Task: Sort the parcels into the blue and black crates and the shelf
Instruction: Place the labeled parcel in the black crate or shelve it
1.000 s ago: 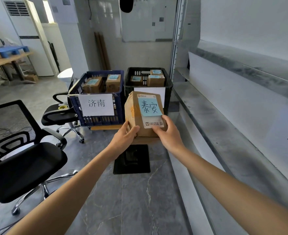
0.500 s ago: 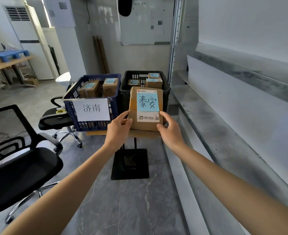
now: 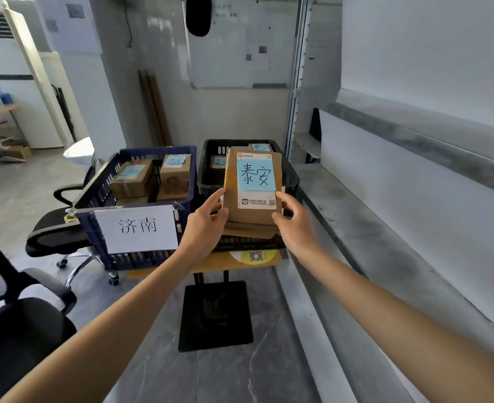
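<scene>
**Grey sorting room: two hands hold a parcel up at the black crate**

Pale walls and a grey stone floor [image 3: 240, 379] surround a small orange worktop [image 3: 219, 264] that carries two crates side by side, the blue crate [image 3: 94, 196] on the left and the black crate [image 3: 291, 175] on the right.

From my remote seat I see both bare forearms reach forward from the bottom corners, nearly straight, and meet on one brown cardboard parcel [image 3: 251, 213]. The left hand [image 3: 203, 225] grips its lower left edge, thumb on the front face and fingers curled behind. The right hand [image 3: 295, 225] grips the lower right edge the same way.

The parcel stands upright, facing the camera, held in front of the black crate's near rim and hiding much of its inside. A blue note [image 3: 256, 174] on it reads 泰安 in black handwriting. Below that is a white printed label [image 3: 257, 201] with a QR code; its small print is too fine to read.

A white sheet [image 3: 136, 228] on the blue crate's front reads 济南. Two brown boxes [image 3: 131, 177] with blue notes sit inside that crate, their writing blurred.

A long grey shelf [image 3: 385, 228] runs along the right wall. A black office chair [image 3: 21, 330] stands at lower left.
</scene>
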